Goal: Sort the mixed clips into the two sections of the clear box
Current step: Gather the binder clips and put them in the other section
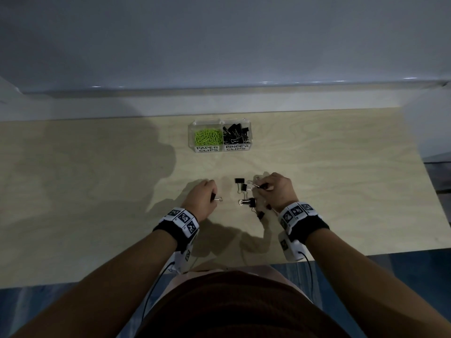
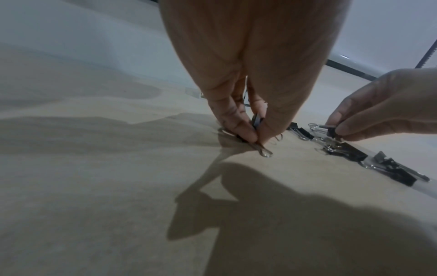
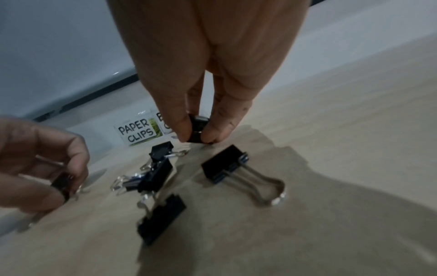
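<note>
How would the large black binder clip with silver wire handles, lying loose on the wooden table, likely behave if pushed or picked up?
The large black binder clip with silver wire handles lies flat on the pale wooden table, so it would probably slide, not roll. Its metal looks stiff, hardly fragile. The wire handles appear hinged, so they might flop if it is lifted by the body.

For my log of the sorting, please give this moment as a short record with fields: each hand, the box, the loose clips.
left hand: pinches a black binder clip at the table
right hand: pinches another black binder clip
clear box: left section green paper clips, right section black binder clips
loose clips: several black binder clips between the hands on the wooden table
</note>
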